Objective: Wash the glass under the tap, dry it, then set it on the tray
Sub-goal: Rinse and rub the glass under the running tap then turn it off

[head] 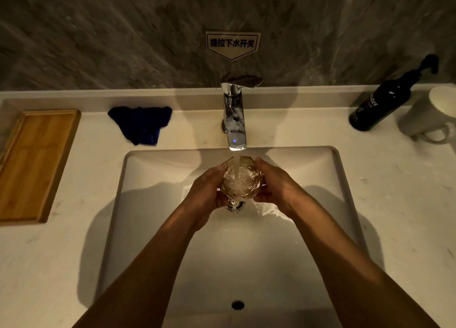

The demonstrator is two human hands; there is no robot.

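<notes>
Water (pixel 236 164) is running from the chrome tap (pixel 234 115) into the clear glass (pixel 240 177), held over the white sink (pixel 320 179). The left hand (pixel 206 192) and right hand (pixel 275 185) are both curling closed around its sides. The wooden tray (pixel 34 162) and blue cloth (pixel 142 123) are lying on the counter, left.

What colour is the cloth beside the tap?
Dark blue. The cloth lies crumpled on the counter left of the tap, clearest in the head view.

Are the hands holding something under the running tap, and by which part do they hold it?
Yes. The left hand and right hand hold the glass by its opposite side walls, under the tap.
</notes>
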